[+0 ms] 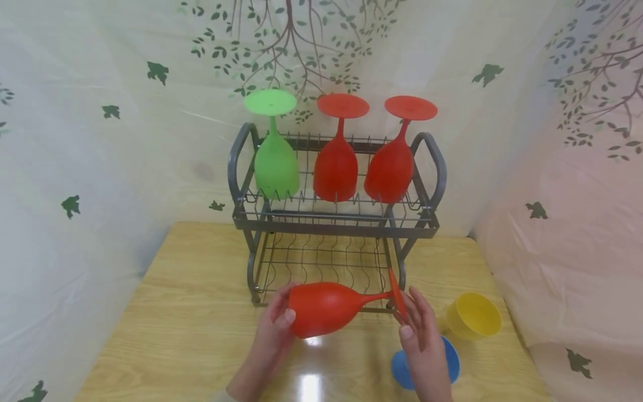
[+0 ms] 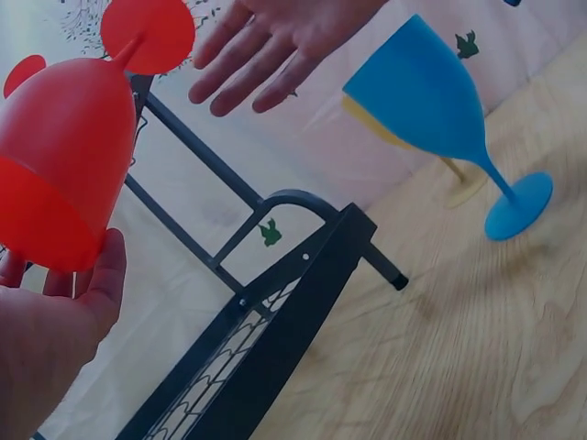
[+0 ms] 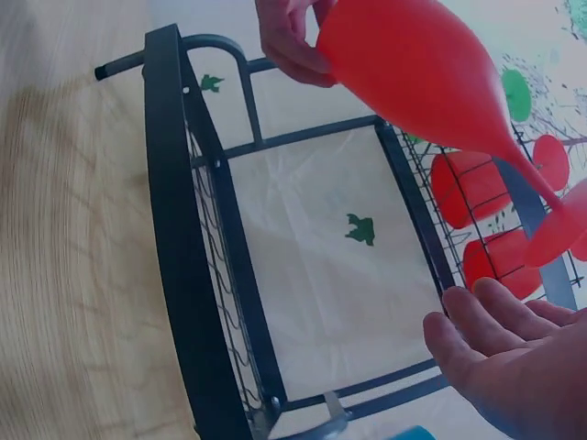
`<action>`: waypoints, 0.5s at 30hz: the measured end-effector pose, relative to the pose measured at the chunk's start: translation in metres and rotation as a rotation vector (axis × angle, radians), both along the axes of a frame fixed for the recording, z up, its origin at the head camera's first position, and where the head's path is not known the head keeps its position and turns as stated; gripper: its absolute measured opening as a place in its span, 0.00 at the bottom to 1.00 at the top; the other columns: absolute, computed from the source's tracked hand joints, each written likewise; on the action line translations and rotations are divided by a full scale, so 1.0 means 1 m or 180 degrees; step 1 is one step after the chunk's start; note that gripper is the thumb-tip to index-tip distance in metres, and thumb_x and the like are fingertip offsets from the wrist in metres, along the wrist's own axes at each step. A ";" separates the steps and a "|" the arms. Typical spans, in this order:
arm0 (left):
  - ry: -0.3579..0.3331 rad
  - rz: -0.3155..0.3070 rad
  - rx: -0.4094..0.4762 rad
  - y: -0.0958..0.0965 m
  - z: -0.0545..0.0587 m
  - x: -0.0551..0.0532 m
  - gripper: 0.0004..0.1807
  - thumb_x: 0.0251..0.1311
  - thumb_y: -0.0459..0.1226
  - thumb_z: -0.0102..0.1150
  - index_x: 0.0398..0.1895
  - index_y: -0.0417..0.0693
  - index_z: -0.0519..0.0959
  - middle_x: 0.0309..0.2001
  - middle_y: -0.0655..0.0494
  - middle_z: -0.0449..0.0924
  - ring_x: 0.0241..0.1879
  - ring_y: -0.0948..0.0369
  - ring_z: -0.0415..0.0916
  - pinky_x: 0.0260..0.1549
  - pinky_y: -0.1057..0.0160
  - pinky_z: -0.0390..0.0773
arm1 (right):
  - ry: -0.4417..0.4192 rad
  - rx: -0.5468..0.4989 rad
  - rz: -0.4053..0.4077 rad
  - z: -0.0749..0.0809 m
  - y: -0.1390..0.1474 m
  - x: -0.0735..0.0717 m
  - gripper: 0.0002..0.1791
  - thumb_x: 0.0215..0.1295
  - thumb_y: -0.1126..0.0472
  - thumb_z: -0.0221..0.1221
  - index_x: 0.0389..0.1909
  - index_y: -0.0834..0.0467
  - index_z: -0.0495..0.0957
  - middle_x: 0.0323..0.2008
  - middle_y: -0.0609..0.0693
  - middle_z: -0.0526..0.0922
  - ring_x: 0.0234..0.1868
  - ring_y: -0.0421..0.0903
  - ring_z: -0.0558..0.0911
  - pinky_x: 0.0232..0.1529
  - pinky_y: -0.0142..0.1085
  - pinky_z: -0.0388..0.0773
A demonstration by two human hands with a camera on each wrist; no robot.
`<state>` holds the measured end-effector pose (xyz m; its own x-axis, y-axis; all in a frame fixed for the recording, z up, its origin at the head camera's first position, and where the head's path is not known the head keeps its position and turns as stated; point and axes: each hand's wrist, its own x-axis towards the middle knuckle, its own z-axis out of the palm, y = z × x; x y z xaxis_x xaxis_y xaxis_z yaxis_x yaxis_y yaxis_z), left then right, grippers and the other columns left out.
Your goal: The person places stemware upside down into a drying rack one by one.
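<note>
My left hand [image 1: 273, 332] grips a red plastic wine glass [image 1: 324, 309] by the rim end of its bowl, thumb on the near side. The glass lies sideways in the air before the rack, with its stem and foot pointing right. Close by the foot is my right hand [image 1: 424, 343], its fingers extended and loosely bent. From the left wrist view, the right hand [image 2: 284, 46] shows spread fingers around nothing. In the right wrist view, the foot [image 3: 561, 225] hangs just above the right fingertips.
A dark two-tier dish rack [image 1: 336, 228] stands at the back of the wooden table [image 1: 166, 312]. Upside down on its top tier are a green glass [image 1: 277, 170] and two red glasses [image 1: 335, 173]. A blue glass [image 2: 426, 96] and a yellow glass [image 1: 474, 316] stand upright at the right.
</note>
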<state>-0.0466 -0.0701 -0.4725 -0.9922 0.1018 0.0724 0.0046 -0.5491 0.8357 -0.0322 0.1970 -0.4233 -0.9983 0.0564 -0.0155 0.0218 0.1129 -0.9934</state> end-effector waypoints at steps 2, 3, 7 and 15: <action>-0.0006 -0.0021 0.0073 0.001 -0.001 0.000 0.24 0.68 0.37 0.56 0.67 0.55 0.70 0.64 0.51 0.75 0.62 0.52 0.76 0.61 0.48 0.79 | 0.0084 -0.0167 -0.0038 -0.003 -0.003 -0.001 0.31 0.81 0.62 0.50 0.80 0.54 0.56 0.74 0.54 0.70 0.66 0.39 0.77 0.63 0.35 0.76; -0.0018 -0.0018 0.0097 0.002 -0.002 0.000 0.24 0.68 0.37 0.56 0.67 0.55 0.70 0.64 0.50 0.74 0.62 0.51 0.76 0.61 0.48 0.79 | 0.0133 -0.0220 -0.0046 -0.005 -0.005 -0.001 0.30 0.80 0.63 0.50 0.80 0.54 0.57 0.72 0.53 0.72 0.65 0.36 0.78 0.61 0.30 0.76; -0.0095 0.0001 0.0202 0.006 0.000 0.001 0.25 0.66 0.37 0.57 0.67 0.53 0.70 0.65 0.50 0.74 0.63 0.50 0.75 0.62 0.47 0.78 | 0.0218 -0.0298 0.0006 -0.008 -0.013 -0.002 0.30 0.78 0.67 0.51 0.78 0.51 0.62 0.68 0.47 0.78 0.66 0.40 0.78 0.60 0.28 0.77; 0.0026 -0.0147 0.0422 0.014 -0.001 0.000 0.24 0.69 0.38 0.53 0.67 0.51 0.68 0.67 0.49 0.71 0.65 0.49 0.72 0.66 0.48 0.74 | -0.0188 -0.0262 0.0152 -0.004 -0.031 -0.005 0.30 0.77 0.61 0.57 0.76 0.52 0.62 0.71 0.52 0.73 0.68 0.43 0.76 0.60 0.27 0.76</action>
<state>-0.0465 -0.0558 -0.4735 -0.9860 0.1363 0.0962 -0.0167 -0.6545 0.7559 -0.0371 0.1658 -0.4271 -0.9970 0.0049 -0.0770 0.0771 0.0335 -0.9965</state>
